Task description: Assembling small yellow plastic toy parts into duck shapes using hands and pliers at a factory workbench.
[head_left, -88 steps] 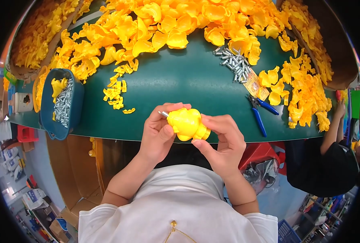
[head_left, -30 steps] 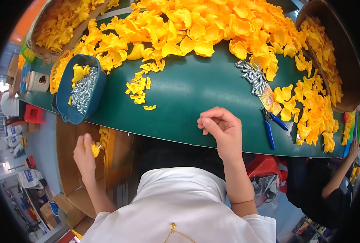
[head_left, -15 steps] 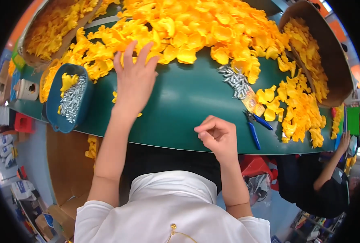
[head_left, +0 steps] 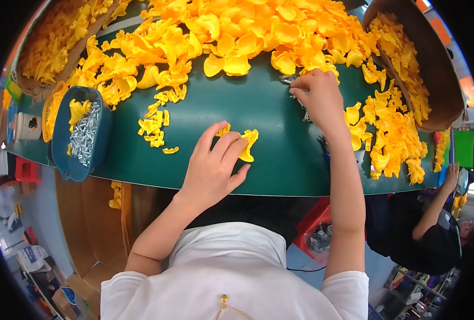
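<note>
My left hand [head_left: 213,166] is low over the green table [head_left: 215,101], its fingers spread and its thumb apart. A curved yellow plastic piece [head_left: 250,145] lies against its fingertips, and a bit of yellow shows between the fingers. Farther right, my right hand [head_left: 321,102] reaches to a small pile of silver metal pins [head_left: 286,79], mostly covered by the hand. Its thumb and forefinger are closed in a pinch; what is between them is too small to make out.
A large heap of yellow plastic shells [head_left: 279,32] covers the far table. A blue bin [head_left: 99,136] of metal pins stands left, near small yellow scraps [head_left: 154,125]. Boxes of yellow parts stand at both far corners. At right, beyond more yellow pieces [head_left: 389,138], is another person's hand [head_left: 451,178].
My left hand has come back from the yellow heap toward me, and a yellow piece now lies by it. My right hand has moved forward and right to the pins, covering the blue-handled pliers.
</note>
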Demonstrator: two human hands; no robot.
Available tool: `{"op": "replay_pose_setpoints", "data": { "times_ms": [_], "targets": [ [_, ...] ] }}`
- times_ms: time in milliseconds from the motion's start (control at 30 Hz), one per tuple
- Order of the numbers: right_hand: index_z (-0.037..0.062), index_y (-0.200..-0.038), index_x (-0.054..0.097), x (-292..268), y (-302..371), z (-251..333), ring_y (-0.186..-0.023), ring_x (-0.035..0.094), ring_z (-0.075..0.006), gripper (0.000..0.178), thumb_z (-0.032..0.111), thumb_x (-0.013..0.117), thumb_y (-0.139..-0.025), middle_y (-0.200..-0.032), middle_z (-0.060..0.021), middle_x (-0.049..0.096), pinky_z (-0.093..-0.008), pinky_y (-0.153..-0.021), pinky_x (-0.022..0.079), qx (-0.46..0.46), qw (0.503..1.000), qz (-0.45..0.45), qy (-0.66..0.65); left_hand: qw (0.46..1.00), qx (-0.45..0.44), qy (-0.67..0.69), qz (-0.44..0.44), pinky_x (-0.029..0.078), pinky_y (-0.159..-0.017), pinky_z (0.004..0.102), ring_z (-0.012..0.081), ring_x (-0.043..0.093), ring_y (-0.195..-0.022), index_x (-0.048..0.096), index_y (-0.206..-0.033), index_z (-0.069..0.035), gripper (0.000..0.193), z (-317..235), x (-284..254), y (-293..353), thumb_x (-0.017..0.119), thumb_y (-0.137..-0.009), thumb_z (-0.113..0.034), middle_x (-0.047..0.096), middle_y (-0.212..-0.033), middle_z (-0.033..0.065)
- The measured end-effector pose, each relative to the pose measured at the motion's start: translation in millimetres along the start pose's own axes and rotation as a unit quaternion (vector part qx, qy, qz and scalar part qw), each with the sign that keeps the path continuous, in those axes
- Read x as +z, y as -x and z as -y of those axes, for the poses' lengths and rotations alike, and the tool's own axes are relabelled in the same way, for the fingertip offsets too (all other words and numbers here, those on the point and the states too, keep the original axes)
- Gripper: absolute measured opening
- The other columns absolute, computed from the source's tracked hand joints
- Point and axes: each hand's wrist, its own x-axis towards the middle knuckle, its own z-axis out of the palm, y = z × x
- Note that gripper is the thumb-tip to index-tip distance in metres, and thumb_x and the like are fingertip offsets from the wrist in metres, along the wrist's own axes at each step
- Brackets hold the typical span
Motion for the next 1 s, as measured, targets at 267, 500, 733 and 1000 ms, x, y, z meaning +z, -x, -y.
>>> {"op": "replay_pose_setpoints", "data": {
  "times_ms": [267, 500, 733, 1000],
  "targets": [
    [0.0012, -0.098, 0.065, -12, 50, 31, -0.078, 0.06, -0.0152, 0.015, 0.007, 0.065, -0.085, -0.085, -0.0058, 0.067, -0.0284, -0.065, 0.047, 0.071, 0.947, -0.011, -0.313, 0.998, 0.053, -0.038, 0.024, 0.046, -0.093, 0.042, 0.0339, 0.05, -0.113, 0.063, -0.098, -0.004, 0.034, 7, -3, 10, 0.075, -0.067, -0.008, 0.058, -0.104, 0.0086],
    [-0.0012, -0.102, 0.066, 4, 86, 29, -0.072, 0.062, -0.0076, 0.016, 0.005, 0.063, -0.088, -0.086, -0.0084, 0.069, -0.0179, -0.054, 0.043, 0.187, 0.781, 0.192, -0.564, 0.998, 0.055, 0.011, 0.034, 0.049, -0.089, 0.0382, 0.0336, 0.055, -0.11, 0.059, -0.089, -0.002, 0.028, 6, 13, 0, 0.076, -0.07, -0.013, 0.058, -0.102, 0.0113],
    [-0.0012, -0.1, 0.067, 17, 65, 35, -0.07, 0.061, -0.0064, 0.015, 0.009, 0.065, -0.088, -0.083, -0.0043, 0.068, -0.0179, -0.055, 0.044, 0.099, 0.839, 0.197, -0.497, 0.997, 0.077, 0.018, 0.023, 0.052, -0.087, 0.0361, 0.0312, 0.057, -0.108, 0.06, -0.091, 0.0, 0.022, 6, 14, -1, 0.07, -0.075, -0.01, 0.059, -0.11, 0.0142],
    [-0.0008, -0.097, 0.069, 11, 31, 32, -0.069, 0.062, -0.0073, 0.015, 0.009, 0.067, -0.086, -0.078, -0.0037, 0.068, -0.0196, -0.059, 0.047, 0.065, 0.86, 0.269, -0.43, 0.996, 0.087, 0.017, 0.025, 0.053, -0.085, 0.0368, 0.0332, 0.059, -0.106, 0.061, -0.087, 0.001, 0.016, 9, 14, 0, 0.068, -0.075, -0.007, 0.06, -0.106, 0.0135]
  ]
}}
